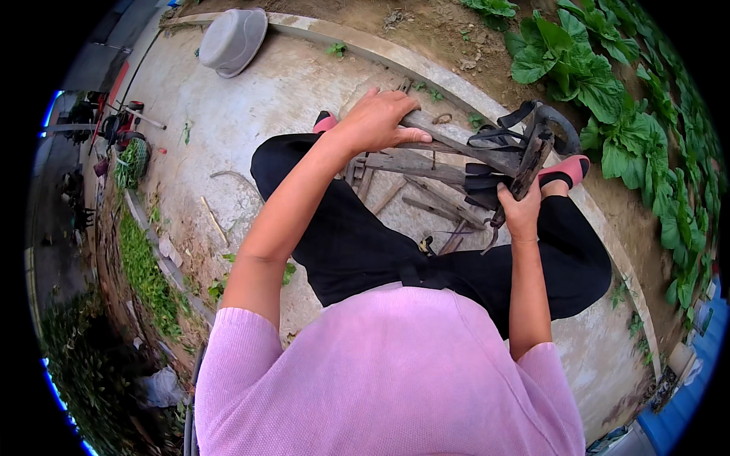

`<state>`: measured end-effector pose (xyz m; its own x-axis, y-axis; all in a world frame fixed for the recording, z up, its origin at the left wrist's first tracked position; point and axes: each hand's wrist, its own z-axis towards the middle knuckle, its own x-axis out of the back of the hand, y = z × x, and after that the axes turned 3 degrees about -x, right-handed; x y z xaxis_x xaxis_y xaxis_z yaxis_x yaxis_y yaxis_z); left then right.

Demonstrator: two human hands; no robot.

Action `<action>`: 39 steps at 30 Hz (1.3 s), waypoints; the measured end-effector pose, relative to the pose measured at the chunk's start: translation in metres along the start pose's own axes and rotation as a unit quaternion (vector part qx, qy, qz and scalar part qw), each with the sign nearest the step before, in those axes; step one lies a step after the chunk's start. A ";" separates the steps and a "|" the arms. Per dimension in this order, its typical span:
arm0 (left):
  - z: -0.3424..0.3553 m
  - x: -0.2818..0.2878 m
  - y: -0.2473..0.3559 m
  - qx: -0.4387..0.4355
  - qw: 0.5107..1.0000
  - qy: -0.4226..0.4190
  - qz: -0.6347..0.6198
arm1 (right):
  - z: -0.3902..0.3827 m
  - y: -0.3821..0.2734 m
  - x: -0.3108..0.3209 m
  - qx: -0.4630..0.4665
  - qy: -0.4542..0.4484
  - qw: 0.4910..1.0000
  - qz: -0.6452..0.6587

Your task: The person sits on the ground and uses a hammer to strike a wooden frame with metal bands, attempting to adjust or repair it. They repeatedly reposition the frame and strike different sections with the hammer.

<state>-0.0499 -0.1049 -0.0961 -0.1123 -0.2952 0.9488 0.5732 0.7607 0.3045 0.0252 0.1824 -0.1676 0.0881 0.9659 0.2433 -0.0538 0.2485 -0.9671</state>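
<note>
Between my spread knees is a weathered grey wooden frame (pixel 445 146) with bars, black straps and a dark crosspiece at its right end. My left hand (pixel 380 121) is closed over the left end of its upper bar, thumb along the near side. Lower right, my right hand (pixel 521 213) wraps round the bottom of the dark wooden crosspiece (pixel 531 163). Black straps (pixel 487 182) loop round the bars beside that crosspiece, and a thin strip dangles by my right wrist. Loose wooden sticks (pixel 433 205) show beneath the frame; their lower ends are partly hidden by my trousers.
A grey hat (pixel 232 39) lies on the concrete at the far left. Along the far and right side runs a concrete curb (pixel 357 42), with soil and leafy green plants (pixel 578 68) beyond. Weeds (pixel 144 266) and a netted green bundle (pixel 131 163) are at the left.
</note>
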 end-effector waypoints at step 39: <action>-0.030 -0.165 -0.028 0.445 0.868 0.113 -0.190 | -0.040 0.073 -0.136 -0.264 -0.237 0.912 0.205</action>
<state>-0.0231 -0.0948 -0.2633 0.0629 -0.6517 0.7559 -0.3361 0.6993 0.6309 0.0493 0.0663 -0.2744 -0.2779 0.9238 -0.2634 0.5124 -0.0894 -0.8541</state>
